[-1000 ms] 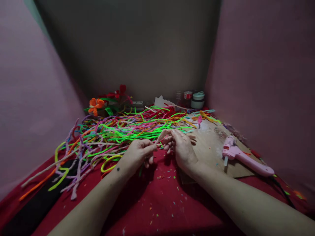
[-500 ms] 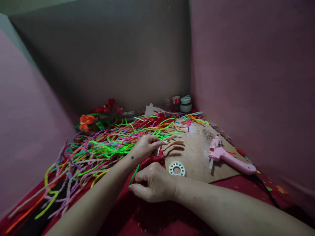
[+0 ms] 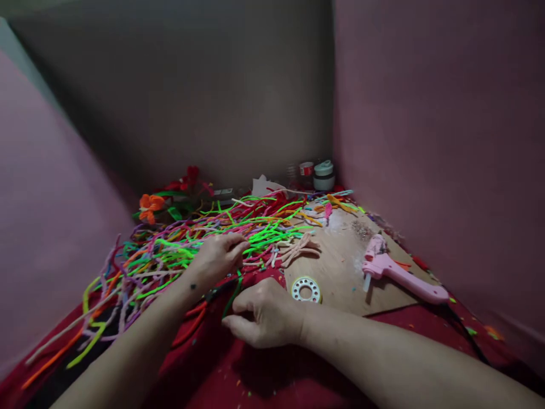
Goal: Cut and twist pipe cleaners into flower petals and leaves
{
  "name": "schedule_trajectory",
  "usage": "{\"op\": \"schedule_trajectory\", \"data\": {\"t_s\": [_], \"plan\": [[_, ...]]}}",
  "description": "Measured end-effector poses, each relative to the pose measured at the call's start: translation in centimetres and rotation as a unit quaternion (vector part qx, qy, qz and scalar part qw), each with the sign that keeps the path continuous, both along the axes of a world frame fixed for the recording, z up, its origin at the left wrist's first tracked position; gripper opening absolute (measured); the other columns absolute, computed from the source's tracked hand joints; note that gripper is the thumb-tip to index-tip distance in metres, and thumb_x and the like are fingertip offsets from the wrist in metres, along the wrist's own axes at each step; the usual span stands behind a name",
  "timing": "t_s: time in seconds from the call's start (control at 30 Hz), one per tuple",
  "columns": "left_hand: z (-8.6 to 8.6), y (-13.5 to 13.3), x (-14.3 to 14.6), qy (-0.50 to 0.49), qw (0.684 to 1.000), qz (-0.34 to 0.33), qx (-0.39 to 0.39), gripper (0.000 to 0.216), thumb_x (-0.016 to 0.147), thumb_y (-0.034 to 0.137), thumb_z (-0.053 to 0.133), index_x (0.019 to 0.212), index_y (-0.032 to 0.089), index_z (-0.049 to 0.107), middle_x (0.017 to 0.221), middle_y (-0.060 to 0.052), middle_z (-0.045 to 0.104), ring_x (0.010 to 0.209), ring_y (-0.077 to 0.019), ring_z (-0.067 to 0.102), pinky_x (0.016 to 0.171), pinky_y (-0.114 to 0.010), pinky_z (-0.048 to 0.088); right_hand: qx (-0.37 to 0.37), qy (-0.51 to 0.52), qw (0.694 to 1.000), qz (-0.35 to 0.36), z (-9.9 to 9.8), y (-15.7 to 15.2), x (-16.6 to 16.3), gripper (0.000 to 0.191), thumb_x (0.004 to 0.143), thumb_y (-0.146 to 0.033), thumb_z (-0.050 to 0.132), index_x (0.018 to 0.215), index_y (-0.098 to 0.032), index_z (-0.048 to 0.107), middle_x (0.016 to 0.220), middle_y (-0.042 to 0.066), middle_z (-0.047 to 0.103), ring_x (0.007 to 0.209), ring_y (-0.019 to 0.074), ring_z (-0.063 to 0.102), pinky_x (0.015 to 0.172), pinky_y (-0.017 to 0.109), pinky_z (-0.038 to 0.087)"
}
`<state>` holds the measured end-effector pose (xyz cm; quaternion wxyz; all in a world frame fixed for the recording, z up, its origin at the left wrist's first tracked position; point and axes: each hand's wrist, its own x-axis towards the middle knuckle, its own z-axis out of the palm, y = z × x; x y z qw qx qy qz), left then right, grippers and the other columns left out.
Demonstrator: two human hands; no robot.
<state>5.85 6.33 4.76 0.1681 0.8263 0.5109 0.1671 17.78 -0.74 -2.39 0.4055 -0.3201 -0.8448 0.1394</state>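
My right hand [image 3: 268, 315] is closed, thumb and forefinger pinching a dark green pipe cleaner [image 3: 232, 298] that rises from the fingertips in a slight bend. Just above and to the left, my left hand [image 3: 221, 255] has its fingers drawn together over the pile's near edge. The green piece's upper end reaches close under those fingers; whether they grip it is hidden. Bright green pipe cleaners [image 3: 272, 233] lie just beyond the left hand, and a bundle of beige pipe cleaners [image 3: 300, 249] rests to its right. Beside the right wrist lies a white tape roll [image 3: 305, 290] with holes round its hub.
A pink glue gun [image 3: 400, 272] lies on a wooden board [image 3: 340, 289] at right, its cord trailing nearer. Multicoloured pipe cleaners [image 3: 149, 272] spread across the left. Behind them stand an orange flower [image 3: 151, 208] and a pale lidded container [image 3: 324, 175]. Walls close both sides.
My left hand has moved left, away from the beige bundle, which now shows fully. My right hand stays nearly in place with the green pipe cleaner. The view has shifted slightly.
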Motion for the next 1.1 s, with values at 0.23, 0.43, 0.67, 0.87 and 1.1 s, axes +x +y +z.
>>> {"op": "schedule_trajectory", "data": {"t_s": [0.23, 0.43, 0.67, 0.87, 1.1], "plan": [[1.8, -2.2, -9.3, -0.096, 0.987, 0.128, -0.015, 0.029, 0.073, 0.042, 0.052, 0.080, 0.016, 0.063, 0.054, 0.002, 0.058, 0.046, -0.0100, 0.051, 0.046, -0.019, 0.040, -0.028, 0.061, 0.997, 0.035, 0.4, -0.6, 0.4, 0.032, 0.077, -0.020, 0.050, 0.048, -0.016, 0.038, 0.045, -0.005, 0.035, 0.043, 0.0053, 0.031, 0.046, 0.021, 0.023], [1.2, -4.0, -16.0, -0.041, 0.983, 0.178, -0.034, 0.030, 0.072, 0.041, 0.053, 0.082, 0.016, 0.065, 0.056, 0.001, 0.058, 0.051, -0.0107, 0.051, 0.049, -0.019, 0.040, -0.044, 0.062, 0.996, 0.054, 0.5, -0.8, 0.2, 0.033, 0.080, -0.018, 0.047, 0.051, -0.018, 0.031, 0.049, -0.005, 0.031, 0.045, 0.0057, 0.029, 0.047, 0.021, 0.023], [-1.1, -4.4, -18.6, 0.066, 0.977, 0.202, 0.034, 0.026, 0.071, 0.038, 0.052, 0.083, 0.019, 0.065, 0.077, -0.003, 0.065, 0.071, -0.0170, 0.058, 0.067, -0.025, 0.042, -0.053, 0.042, 0.997, 0.048, 0.6, -1.0, 0.3, 0.035, 0.082, -0.022, 0.046, 0.052, -0.019, 0.029, 0.049, -0.005, 0.032, 0.045, 0.0068, 0.029, 0.047, 0.022, 0.024], [-2.2, -3.5, -18.0, 0.107, 0.977, 0.179, 0.037, 0.030, 0.073, 0.041, 0.048, 0.079, 0.018, 0.066, 0.077, -0.004, 0.061, 0.070, -0.0164, 0.054, 0.064, -0.025, 0.040, -0.054, 0.030, 0.998, 0.031, 0.5, -0.8, 0.4, 0.036, 0.083, -0.023, 0.045, 0.051, -0.019, 0.029, 0.048, -0.005, 0.031, 0.044, 0.0069, 0.028, 0.046, 0.022, 0.023], [-1.6, -4.1, -17.2, 0.075, 0.982, 0.171, -0.001, 0.027, 0.075, 0.038, 0.046, 0.075, 0.017, 0.063, 0.070, -0.001, 0.059, 0.068, -0.0150, 0.052, 0.064, -0.023, 0.038, -0.066, 0.022, 0.997, 0.039, 0.4, -0.7, 0.4, 0.035, 0.083, -0.024, 0.045, 0.051, -0.019, 0.030, 0.049, -0.005, 0.032, 0.045, 0.0067, 0.029, 0.047, 0.022, 0.024]]}}
